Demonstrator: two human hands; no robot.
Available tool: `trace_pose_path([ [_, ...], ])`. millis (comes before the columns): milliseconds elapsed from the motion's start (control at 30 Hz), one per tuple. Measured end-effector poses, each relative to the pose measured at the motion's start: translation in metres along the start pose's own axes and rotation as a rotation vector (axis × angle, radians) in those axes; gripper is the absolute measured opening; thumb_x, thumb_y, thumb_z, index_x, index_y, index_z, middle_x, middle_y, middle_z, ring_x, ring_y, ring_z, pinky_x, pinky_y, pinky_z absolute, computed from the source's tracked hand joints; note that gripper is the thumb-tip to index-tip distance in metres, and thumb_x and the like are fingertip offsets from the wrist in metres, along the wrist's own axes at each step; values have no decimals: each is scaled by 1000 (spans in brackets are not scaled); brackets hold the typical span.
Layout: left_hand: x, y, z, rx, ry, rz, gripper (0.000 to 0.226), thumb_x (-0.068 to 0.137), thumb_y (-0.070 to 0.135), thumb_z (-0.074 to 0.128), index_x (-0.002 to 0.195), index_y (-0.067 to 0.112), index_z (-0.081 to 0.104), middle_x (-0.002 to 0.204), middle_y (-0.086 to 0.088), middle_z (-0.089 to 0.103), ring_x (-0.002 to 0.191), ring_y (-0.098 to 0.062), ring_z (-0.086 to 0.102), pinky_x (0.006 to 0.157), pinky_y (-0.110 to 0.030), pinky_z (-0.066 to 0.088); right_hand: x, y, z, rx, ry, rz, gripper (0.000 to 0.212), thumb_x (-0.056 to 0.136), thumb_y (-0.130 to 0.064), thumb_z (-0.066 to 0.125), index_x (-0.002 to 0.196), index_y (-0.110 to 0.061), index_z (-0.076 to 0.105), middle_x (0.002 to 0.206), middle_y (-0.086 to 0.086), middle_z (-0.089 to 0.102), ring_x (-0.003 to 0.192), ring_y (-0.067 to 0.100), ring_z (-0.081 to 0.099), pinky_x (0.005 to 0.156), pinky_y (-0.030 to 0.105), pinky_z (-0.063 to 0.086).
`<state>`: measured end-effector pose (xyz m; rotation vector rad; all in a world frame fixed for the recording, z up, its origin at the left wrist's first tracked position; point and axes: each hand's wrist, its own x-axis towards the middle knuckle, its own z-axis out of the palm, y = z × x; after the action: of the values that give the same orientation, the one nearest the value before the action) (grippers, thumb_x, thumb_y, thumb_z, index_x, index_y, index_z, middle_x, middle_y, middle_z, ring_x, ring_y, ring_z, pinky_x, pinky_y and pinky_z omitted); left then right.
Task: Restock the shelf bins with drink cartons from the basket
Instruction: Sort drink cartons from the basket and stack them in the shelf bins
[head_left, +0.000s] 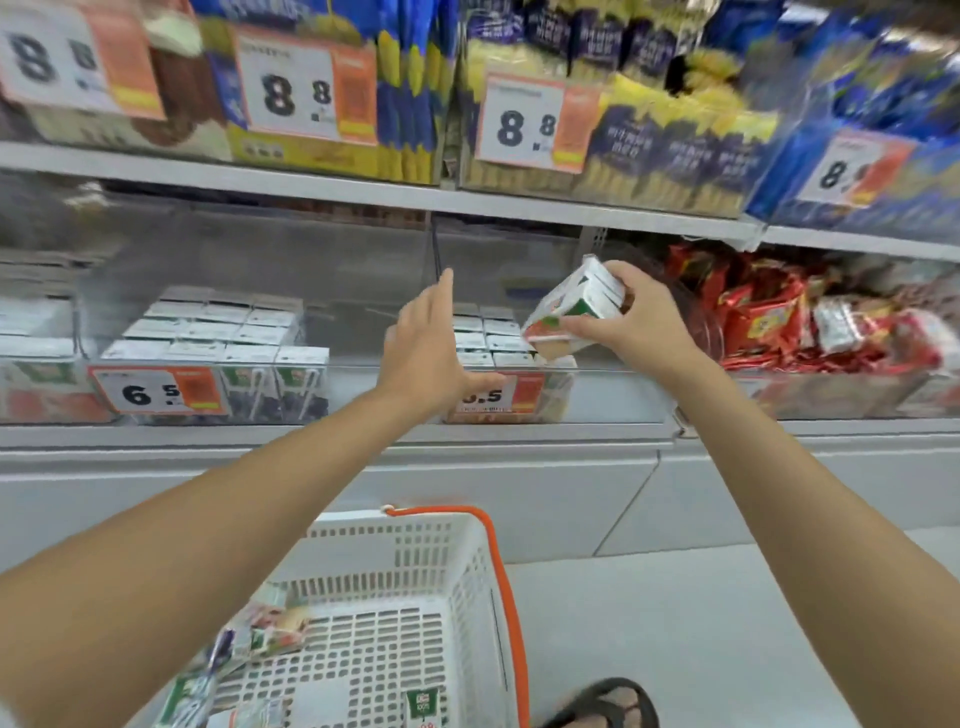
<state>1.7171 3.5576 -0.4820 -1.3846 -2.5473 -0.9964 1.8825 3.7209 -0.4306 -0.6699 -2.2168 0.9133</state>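
The lower shelf (322, 434) in front of me carried clear bins (618, 397) side by side along its front edge. Drink cartons (218, 332) stood in rows inside them, with red snack packets (769, 322) toward the right end. The white basket (415, 571) sat on the floor (701, 623) below.

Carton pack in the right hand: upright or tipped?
Tipped. The carton pack slants diagonally in the right hand; binned cartons below stand upright.

Both arms outstretched, left hand (423, 348) flat-fingered, right hand (641, 317) curled in a grip.
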Motion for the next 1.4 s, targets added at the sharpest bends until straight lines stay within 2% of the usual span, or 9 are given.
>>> trace_pose_path([
  [167, 22, -20, 22, 146, -124, 34, 147, 52, 71, 78, 152, 17, -15, 163, 0, -8, 149, -21, 12, 118, -44, 25, 59, 36, 10, -328, 73, -56, 69, 54, -52, 90, 102, -17, 54, 104, 2, 58, 97, 20, 54, 73, 28, 39],
  [267, 22, -31, 27, 133, -96, 84, 145, 55, 68, 79, 150, 22, -20, 162, 7, -15, 149, -17, 13, 106, -40, 43, 92, 57, 28, -252, -185, 107, 100, 53, -45, 93, 138, -17, 49, 132, -4, 53, 132, 19, 45, 97, 24, 34],
  [467, 20, -34, 33, 120, -40, 114, 141, 58, 65, 78, 148, 27, -24, 160, 12, -20, 148, -14, 12, 88, -27, 47, 117, 90, 70, -208, -674, 399, 120, 47, -77, 77, 148, -36, 27, 156, -12, 28, 143, 15, 28, 115, 34, 23],
  [633, 20, -35, 35, 140, -22, 131, 141, 58, 68, 76, 148, 27, -24, 160, 11, -20, 147, -13, 18, 81, -24, 46, 116, 96, 76, -302, -621, 309, 119, 46, -89, 66, 147, -38, 27, 153, -10, 34, 136, 14, 37, 108, 30, 29],
  [800, 17, -32, 23, 54, -106, 97, 133, 63, 60, 79, 151, 31, -15, 161, 12, -14, 145, -16, 22, 89, -30, 48, 82, 72, 77, -248, -297, 188, 90, 68, -60, 77, 144, -30, 39, 151, -2, 38, 139, 19, 35, 114, 35, 29],
  [933, -15, -43, 10, -69, 225, 156, 75, 74, 39, 79, 139, 24, 45, 132, 1, 50, 120, -18, 41, 99, -32, 36, 25, 35, 96, -253, 146, -114, 39, 75, -41, 74, 109, -25, 65, 113, -7, 60, 105, 11, 54, 98, 31, 38],
  [1033, -55, -69, 14, -186, 222, 42, 40, 76, 28, 76, 113, 23, 61, 98, 5, 54, 88, -12, 45, 79, -27, 39, -37, 16, 137, 7, 258, -169, 11, 77, -25, 67, 87, -24, 63, 83, -11, 59, 69, 4, 50, 69, 16, 40],
  [1233, -169, -168, 44, -361, -245, -418, 32, 77, 18, 79, 105, 12, 63, 92, -3, 54, 74, -18, 50, 78, -34, 48, -177, 74, 253, -21, -412, 254, 11, 85, -14, 67, 92, -21, 65, 79, -11, 60, 68, 8, 54, 73, 31, 51],
  [1400, -253, -242, 48, -349, -495, -682, 29, 82, 18, 76, 105, 10, 61, 100, -4, 55, 100, -30, 61, 81, -32, 50, -258, 148, 313, -180, -1014, 656, 52, 98, -13, 55, 146, -12, 38, 149, 9, 36, 96, 23, 61, 68, 23, 50],
])
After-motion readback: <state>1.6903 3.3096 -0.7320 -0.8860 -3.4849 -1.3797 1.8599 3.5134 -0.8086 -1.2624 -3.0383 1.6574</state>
